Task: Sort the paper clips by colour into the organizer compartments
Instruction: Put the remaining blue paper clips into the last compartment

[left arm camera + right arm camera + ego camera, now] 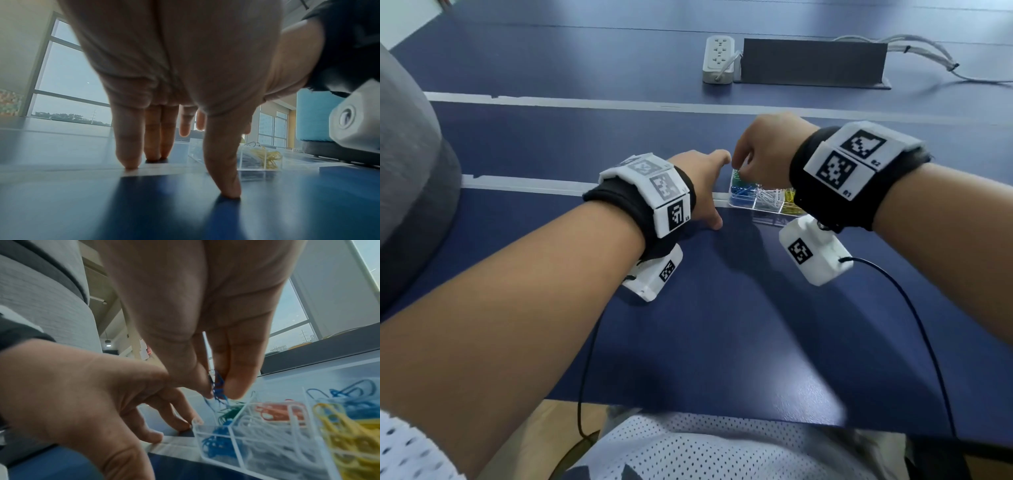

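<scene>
Here my right hand [205, 331] pinches blue clips [218, 386] directly above the organizer's [236, 432] green cell, blue cell nearer me; left hand [86, 399] open, fingertips on table [722, 325].

We wear a black fabric band [640, 205] round our left wrist, with white blocks [654, 185] strapped over it, each printed with a black-and-white square code. Below that wrist hangs a white camera housing [654, 274] bearing one more code, and a thin black cable [585, 359] runs from it toward our lap. Our right wrist carries the same: a black band [804, 178], white coded blocks [849, 157] lettered in small black print, a white housing [815, 253] with a round lens mount, and its own black cable [914, 315]. Both forearms are bare. We have on a white perforated mesh shirt [705, 448].
</scene>
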The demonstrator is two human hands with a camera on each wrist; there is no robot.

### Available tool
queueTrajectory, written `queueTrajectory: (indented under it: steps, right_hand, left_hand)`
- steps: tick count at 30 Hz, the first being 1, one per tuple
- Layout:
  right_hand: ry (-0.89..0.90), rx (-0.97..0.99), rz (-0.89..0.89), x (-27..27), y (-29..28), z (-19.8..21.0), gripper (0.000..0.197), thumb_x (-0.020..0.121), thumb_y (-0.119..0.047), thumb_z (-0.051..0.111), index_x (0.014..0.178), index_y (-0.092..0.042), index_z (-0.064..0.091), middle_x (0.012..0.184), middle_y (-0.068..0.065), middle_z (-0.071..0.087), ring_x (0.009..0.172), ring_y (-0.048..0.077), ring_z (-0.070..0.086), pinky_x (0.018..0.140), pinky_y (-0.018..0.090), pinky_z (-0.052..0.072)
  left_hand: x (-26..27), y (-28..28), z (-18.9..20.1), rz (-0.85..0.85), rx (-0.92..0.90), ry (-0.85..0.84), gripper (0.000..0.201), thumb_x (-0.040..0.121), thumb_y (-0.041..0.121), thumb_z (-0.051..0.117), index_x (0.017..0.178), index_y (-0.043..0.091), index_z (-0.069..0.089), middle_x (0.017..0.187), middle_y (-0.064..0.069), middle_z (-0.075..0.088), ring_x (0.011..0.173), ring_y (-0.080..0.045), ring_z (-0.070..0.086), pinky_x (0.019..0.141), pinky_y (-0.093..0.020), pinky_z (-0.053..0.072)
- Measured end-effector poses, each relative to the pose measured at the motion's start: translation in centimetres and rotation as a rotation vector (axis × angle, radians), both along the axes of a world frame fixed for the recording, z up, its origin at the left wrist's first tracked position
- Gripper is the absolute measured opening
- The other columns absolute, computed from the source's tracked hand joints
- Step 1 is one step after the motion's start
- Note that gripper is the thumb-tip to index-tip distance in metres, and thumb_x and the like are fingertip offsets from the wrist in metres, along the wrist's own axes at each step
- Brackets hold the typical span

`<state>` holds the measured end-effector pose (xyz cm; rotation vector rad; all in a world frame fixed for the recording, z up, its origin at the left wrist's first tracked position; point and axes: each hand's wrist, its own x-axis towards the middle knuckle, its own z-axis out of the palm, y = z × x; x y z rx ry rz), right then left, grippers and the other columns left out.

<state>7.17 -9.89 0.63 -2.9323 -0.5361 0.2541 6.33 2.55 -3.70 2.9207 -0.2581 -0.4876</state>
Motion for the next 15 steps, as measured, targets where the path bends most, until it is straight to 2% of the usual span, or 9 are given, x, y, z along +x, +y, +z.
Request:
queueTrajectory:
  steps: [3,7,10,13,15]
  right_hand:
    - [0.012,-0.020,0.005,0.0,0.4,-0.1,0.028,0.085,-0.015,0.054,0.108,-0.017,0.071,0.104,0.007,0.070,0.094,0.028,0.065,0.086,0.034,0.054]
    - [-0.010,0.007,0.009,0.5,0.1,-0.3,0.031,0.085,-0.011,0.053,0.110,-0.021,0.070,0.102,0.004,0.068,0.083,0.020,0.055,0.079,0.026,0.046]
    - [-0.051,0.029,-0.006,0.7,-0.9,-0.4,0.032,0.085,-0.009,0.049,0.105,-0.023,0.071,0.083,0.002,0.058,0.080,0.018,0.050,0.076,0.025,0.044]
    - [-0.101,0.006,-0.038,1.2,-3.1,-0.3,0.036,0.084,-0.009,0.045,0.101,-0.027,0.071,0.085,0.004,0.056,0.079,0.021,0.047,0.078,0.027,0.045]
    - [-0.115,-0.038,-0.079,2.1,-5.4,-0.4,0.038,0.083,-0.007,0.044,0.101,-0.027,0.071,0.084,0.002,0.053,0.081,0.021,0.045,0.083,0.029,0.045]
  left_hand:
    - [0.0,0.1,0.0,0.000,0.012,-0.012,0.091,0.063,0.039,0.082,0.137,0.021,0.032,0.128,-0.006,0.057,0.114,-0.030,0.056,0.090,-0.040,0.049]
    - [0.6,0.0,0.1,0.001,0.024,-0.006,0.097,0.060,0.042,0.083,0.139,0.022,0.031,0.130,-0.005,0.057,0.116,-0.030,0.055,0.088,-0.037,0.047]
    - [1.6,-0.2,0.4,0.005,0.046,-0.010,0.109,0.055,0.057,0.080,0.143,0.027,0.023,0.130,-0.002,0.058,0.118,-0.029,0.055,0.094,-0.039,0.047]
    - [2.8,-0.3,0.5,-0.037,0.114,0.011,0.119,0.053,0.064,0.077,0.148,0.033,0.011,0.132,-0.003,0.058,0.122,-0.031,0.053,0.099,-0.042,0.045]
    - [3.3,-0.6,0.6,-0.074,0.171,0.016,0.115,0.055,0.065,0.075,0.147,0.036,0.013,0.136,-0.003,0.055,0.125,-0.032,0.050,0.101,-0.044,0.044]
